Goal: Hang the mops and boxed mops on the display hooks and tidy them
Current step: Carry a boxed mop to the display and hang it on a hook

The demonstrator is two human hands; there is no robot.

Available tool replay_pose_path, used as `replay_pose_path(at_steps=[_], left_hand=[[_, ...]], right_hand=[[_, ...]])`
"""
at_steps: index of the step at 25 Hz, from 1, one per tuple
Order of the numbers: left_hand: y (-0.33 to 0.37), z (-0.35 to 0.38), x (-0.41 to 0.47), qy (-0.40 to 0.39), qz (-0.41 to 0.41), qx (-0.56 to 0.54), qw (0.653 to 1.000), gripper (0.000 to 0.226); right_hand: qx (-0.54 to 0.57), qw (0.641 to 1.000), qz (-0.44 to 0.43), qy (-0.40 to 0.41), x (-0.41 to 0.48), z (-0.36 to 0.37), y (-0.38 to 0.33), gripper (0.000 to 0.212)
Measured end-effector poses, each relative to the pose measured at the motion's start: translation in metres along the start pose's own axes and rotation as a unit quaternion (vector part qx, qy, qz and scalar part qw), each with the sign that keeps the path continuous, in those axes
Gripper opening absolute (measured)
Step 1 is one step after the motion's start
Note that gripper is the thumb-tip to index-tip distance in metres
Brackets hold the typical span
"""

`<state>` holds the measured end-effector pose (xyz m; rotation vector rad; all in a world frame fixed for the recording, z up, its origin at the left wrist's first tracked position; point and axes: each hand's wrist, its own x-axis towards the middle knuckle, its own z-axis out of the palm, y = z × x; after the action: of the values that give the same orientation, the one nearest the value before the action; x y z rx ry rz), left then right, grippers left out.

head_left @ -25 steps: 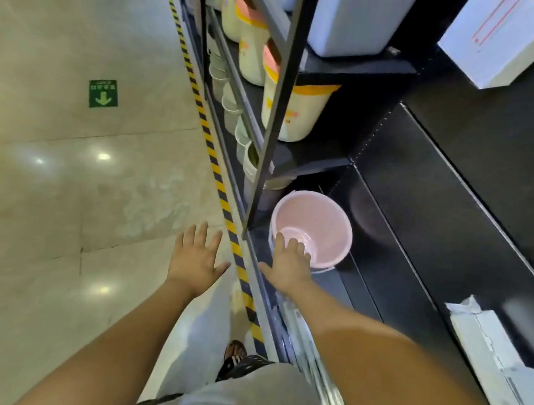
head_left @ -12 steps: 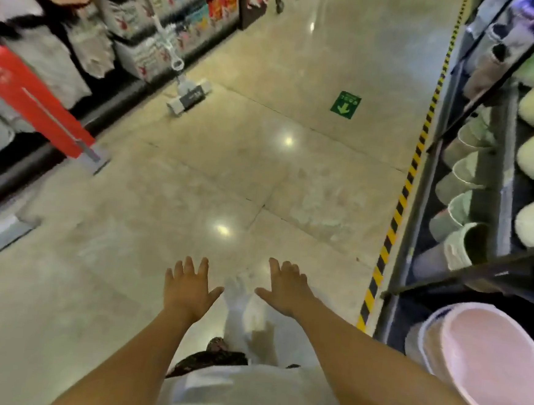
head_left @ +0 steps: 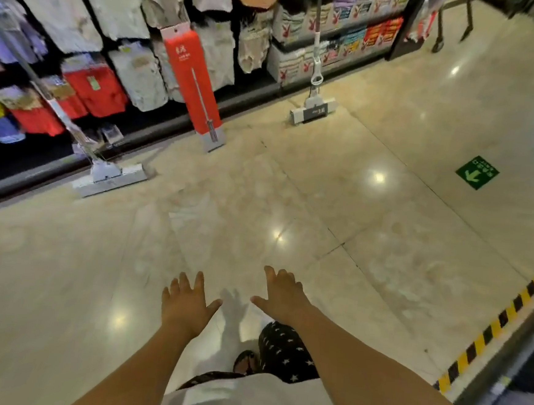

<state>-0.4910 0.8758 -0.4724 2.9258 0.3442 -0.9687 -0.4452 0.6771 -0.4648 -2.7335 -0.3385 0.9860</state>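
Far ahead of the left hand point(head_left: 185, 304), the left mop point(head_left: 111, 175) has its handle cut off by the left edge, and the right mop point(head_left: 313, 110) has its handle cut off by the top edge. The print on the red boxed mop point(head_left: 193, 81) between them is too small to read, as is that on the green floor sticker point(head_left: 477, 172) beyond the right hand point(head_left: 280, 294). The hanging packs point(head_left: 135, 73) behind the mops are blurred, and the shelf point(head_left: 526, 376) right of the right hand is cut off.

boxed mop point(head_left: 194, 81) red, grey base | floor sign point(head_left: 477, 172) green | floor tape point(head_left: 502, 320) yellow-black stripes
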Motion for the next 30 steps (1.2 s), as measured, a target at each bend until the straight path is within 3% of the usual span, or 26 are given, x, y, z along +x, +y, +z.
replay_pose_path(at_steps=[6,17,20,24,30], left_hand=[[0.019,-0.055,0.084,0.015,-0.016,-0.026,0.999,0.082],[0.099,-0.256,0.299,0.083,-0.017,-0.132,0.988,0.082],[0.075,-0.280,0.337,0.084,-0.043,-0.157,0.983,0.083],[0.015,-0.304,0.406,0.064,-0.101,-0.204,0.972,0.085],[-0.079,-0.365,0.525,0.082,-0.109,-0.235,0.962,0.090]], right_hand=[[-0.004,1.000,-0.002,-0.019,0.092,-0.064,0.020,0.077],[0.015,0.999,-0.007,0.039,0.308,-0.290,0.041,0.078],[0.058,0.998,-0.007,0.035,0.358,-0.319,0.013,0.080],[0.019,0.999,-0.035,-0.006,0.433,-0.338,-0.037,0.082],[0.004,0.999,-0.054,-0.003,0.551,-0.391,-0.132,0.080]])
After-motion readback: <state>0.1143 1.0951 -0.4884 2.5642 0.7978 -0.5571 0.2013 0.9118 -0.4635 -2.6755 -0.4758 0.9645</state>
